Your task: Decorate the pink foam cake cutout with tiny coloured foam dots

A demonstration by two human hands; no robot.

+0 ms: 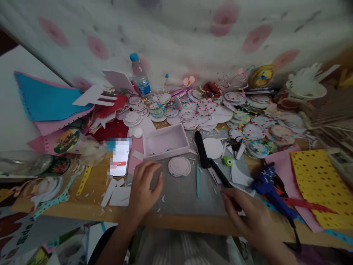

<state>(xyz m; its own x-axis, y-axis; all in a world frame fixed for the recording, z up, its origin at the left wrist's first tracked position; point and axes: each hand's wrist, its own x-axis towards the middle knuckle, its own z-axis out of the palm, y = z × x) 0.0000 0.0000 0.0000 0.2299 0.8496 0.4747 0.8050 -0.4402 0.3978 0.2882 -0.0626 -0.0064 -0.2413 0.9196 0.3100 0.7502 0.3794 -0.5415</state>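
Lying just in front of the shallow box (167, 151), on a grey mat (176, 200): one low pile of paper discs (179, 166), round, whitish, specked with colour at the rim.

Left hand (145, 189): near the box's front left corner, beside the pile; thumb and fingers apart, nothing between them.

Right hand (245, 209): nearer the viewer and right of the box, fingers curled at the end of a slim black rod (220, 173); whether they are closed on it cannot be told.

Box: pale, rectangular, straight-walled, open-topped, a few coloured specks inside.

Right of the box: thick black handle (202, 151), smooth; plain white disc (213, 148); rounded green punch (228, 161); flat, narrow teal strip (198, 182). Farther right: blue glue gun (271, 191), plastic; dotted yellow sheet (311, 173).

Left of the box: phone (120, 158), screen lit, partly masked by pixel blocks.

Behind the box: speckled disc stacks (190, 110), overlapping, too crowded to count; clear bottle (141, 79), blue-capped; flowered cloth (165, 33), soft and blurred.

Far left of the box: lying bottle (27, 165), transparent, cut off by the frame edge.
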